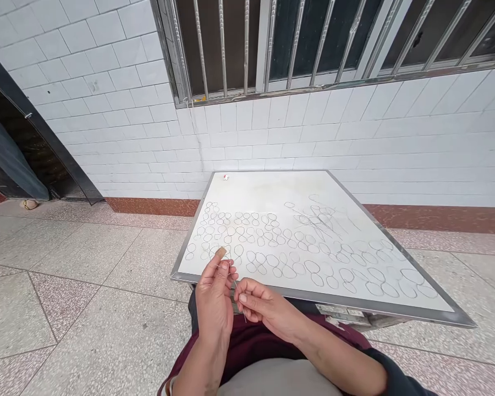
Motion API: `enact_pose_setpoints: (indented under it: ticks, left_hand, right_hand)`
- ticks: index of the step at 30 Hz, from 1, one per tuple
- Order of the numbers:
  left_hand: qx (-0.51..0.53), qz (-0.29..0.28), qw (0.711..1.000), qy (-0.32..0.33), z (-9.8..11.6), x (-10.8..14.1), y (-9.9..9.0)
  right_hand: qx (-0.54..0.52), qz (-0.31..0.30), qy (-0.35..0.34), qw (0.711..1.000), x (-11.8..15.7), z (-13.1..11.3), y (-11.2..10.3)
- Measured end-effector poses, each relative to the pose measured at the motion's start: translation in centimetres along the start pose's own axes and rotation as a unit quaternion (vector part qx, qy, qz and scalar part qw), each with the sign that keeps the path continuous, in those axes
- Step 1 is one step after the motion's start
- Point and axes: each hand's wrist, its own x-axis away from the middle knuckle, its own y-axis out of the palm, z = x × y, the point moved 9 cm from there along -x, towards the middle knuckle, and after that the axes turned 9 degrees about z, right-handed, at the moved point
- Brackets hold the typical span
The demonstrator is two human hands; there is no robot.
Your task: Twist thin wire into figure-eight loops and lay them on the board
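Observation:
My left hand (216, 291) is closed in a pinch on a thin wire at the front edge of a white table. Close to its right, my right hand (259, 302) pinches the same thin wire (245, 316), whose end sticks out below the fingers. Where the wire runs between the fingertips is hard to make out. Rows of thin wire loops in figure-eight shapes (253, 239) lie across the white tabletop (268, 190). Behind them on the right is a loose tangle of wire pieces (319, 217).
A small red and white object (225, 177) lies near the table's back left corner. The table has a grey metal rim (334, 298). Beyond it stands a white tiled wall (239, 132) with a barred window (297, 44). An open doorway (28, 137) is at the left.

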Motion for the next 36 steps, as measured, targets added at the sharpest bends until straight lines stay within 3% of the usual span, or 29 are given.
enact_pose_setpoints:
  ticks: [18,24,26,29,31,33,36]
  left_hand:
    - [0.025,-0.017,0.999,0.025,1.3,-0.5,-0.2]
    - [0.063,0.01,0.998,-0.007,1.1,-0.8,-0.5]
    - [0.071,0.015,0.997,-0.025,0.8,-0.7,-0.4]
    - [0.079,0.013,0.995,-0.059,0.1,-0.4,-0.1]
    - [0.084,0.011,0.994,-0.074,-0.3,-0.1,0.0]
    - [0.088,0.009,0.993,-0.079,-0.6,0.1,0.1]
    - [0.096,0.003,0.993,-0.074,-0.5,0.4,0.3]
  right_hand:
    - [0.088,0.014,-0.024,0.996,-0.6,-0.1,-1.1]
    - [0.102,-0.042,-0.12,0.987,-0.1,-1.1,-0.7]
    - [0.166,-0.021,-0.199,0.965,0.1,-2.0,-0.8]
    - [0.248,0.056,-0.333,0.908,1.1,-4.0,-1.0]
    - [0.254,0.105,-0.377,0.884,1.6,-4.8,-1.4]
    - [0.226,0.142,-0.381,0.885,1.8,-5.0,-2.0]
    - [0.121,0.162,-0.361,0.911,1.8,-4.8,-2.7]
